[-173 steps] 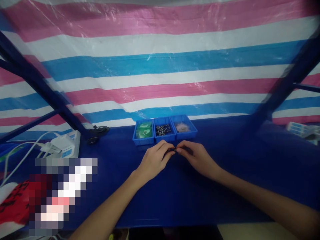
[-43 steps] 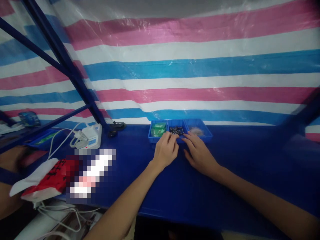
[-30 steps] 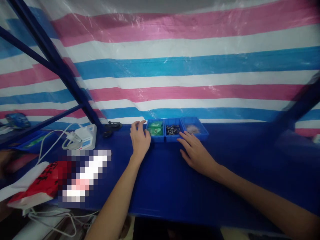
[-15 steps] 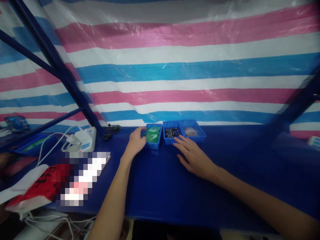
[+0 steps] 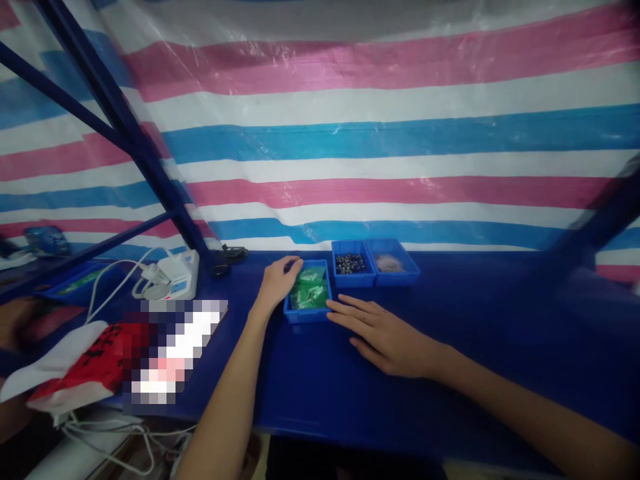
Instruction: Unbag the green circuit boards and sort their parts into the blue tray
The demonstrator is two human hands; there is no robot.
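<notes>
My left hand (image 5: 279, 281) is closed on the left rim of a blue plastic bin (image 5: 306, 317), its fingers at the far left corner. Inside the bin lie green packets (image 5: 311, 288), some with a shiny clear film. My right hand (image 5: 393, 333) is open with fingers stretched out; its fingertips reach the bin's right side, and whether they press on it I cannot tell. Behind it stand two more blue bins: one holds small black and silver parts (image 5: 349, 264), the other pale, thin pieces (image 5: 389, 264) too small to name.
On the left are a white power strip (image 5: 180, 277) with cables, a blurred-out bright flat object (image 5: 183, 353) and a red and white bag (image 5: 95, 363). Another person's hand (image 5: 15, 321) shows at the left edge. A striped sheet (image 5: 380, 140) hangs behind the blue table (image 5: 310, 380).
The bin of green packets has come nearer to me, away from the other two bins, with my left hand on it. My right hand has moved down from the black parts to its right side.
</notes>
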